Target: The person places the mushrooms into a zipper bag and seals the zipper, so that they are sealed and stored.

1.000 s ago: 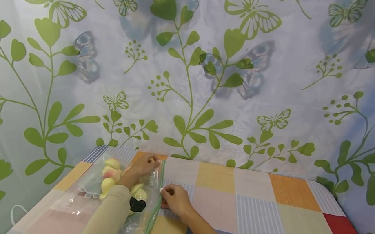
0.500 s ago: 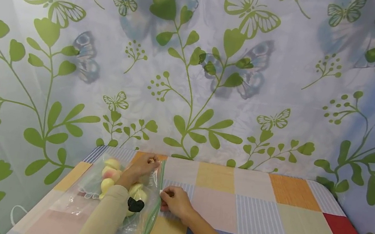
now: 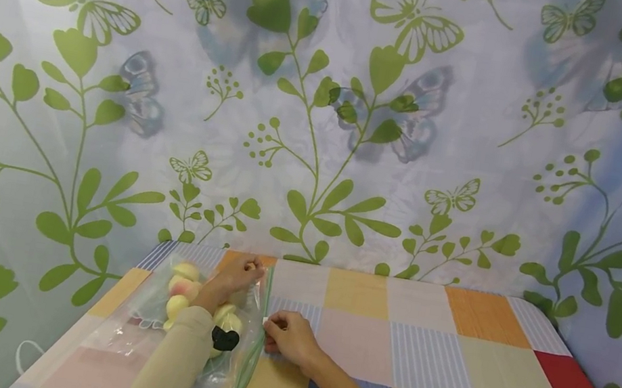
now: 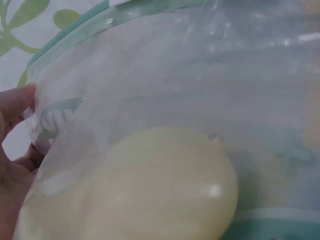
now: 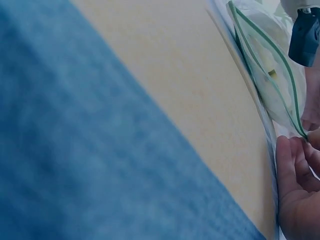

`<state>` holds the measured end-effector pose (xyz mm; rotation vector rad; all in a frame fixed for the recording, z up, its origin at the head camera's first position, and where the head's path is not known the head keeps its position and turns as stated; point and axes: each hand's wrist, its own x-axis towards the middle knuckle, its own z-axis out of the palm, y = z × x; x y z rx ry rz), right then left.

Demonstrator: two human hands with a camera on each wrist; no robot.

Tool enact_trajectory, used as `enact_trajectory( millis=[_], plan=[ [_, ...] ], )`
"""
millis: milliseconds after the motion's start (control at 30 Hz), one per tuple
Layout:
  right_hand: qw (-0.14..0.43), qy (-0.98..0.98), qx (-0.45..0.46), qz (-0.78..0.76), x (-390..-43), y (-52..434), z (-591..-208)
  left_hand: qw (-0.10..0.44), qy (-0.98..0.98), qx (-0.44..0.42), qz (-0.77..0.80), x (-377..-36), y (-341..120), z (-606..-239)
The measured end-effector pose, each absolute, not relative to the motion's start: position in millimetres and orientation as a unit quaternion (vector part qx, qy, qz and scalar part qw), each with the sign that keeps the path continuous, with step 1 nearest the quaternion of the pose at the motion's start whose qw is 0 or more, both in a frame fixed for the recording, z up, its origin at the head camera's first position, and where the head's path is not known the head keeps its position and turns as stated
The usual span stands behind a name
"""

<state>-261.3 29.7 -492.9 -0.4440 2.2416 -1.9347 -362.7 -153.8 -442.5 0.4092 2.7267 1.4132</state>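
1. A clear plastic bag [image 3: 185, 317] with a green zip strip [image 3: 255, 342] lies on the left part of the table [image 3: 445, 354], which is covered in a checked cloth. Pale yellow and pink fruit [image 3: 181, 285] sits inside the bag.
2. The left hand [image 3: 238, 274] rests on the bag at the far end of the zip strip. Its fingers curl down on the plastic corner there, and the left wrist view shows fingertips [image 4: 15, 102] pinching the film beside a yellow fruit [image 4: 165, 185].
3. The right hand [image 3: 289, 338] sits just beside the strip near its middle. Its thumb and fingers [image 5: 295, 165] close in a tight grip on the green edge.
4. As I judge it, the step in hand is working the bag's mouth along the zip strip; the near part of the mouth gapes in the right wrist view.
5. The next move calls for the left hand to anchor the far corner while the right pinch runs along the strip toward the near end, staying on the track.
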Motion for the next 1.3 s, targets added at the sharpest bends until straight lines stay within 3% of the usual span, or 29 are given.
enact_trajectory(
  millis=[1300],
  plan=[
    [0.078,0.764,-0.138,-0.625,-245.2,24.6,-489.6,0.007,0.877,0.116,0.465,-362.3,-154.2,-440.6]
  ],
)
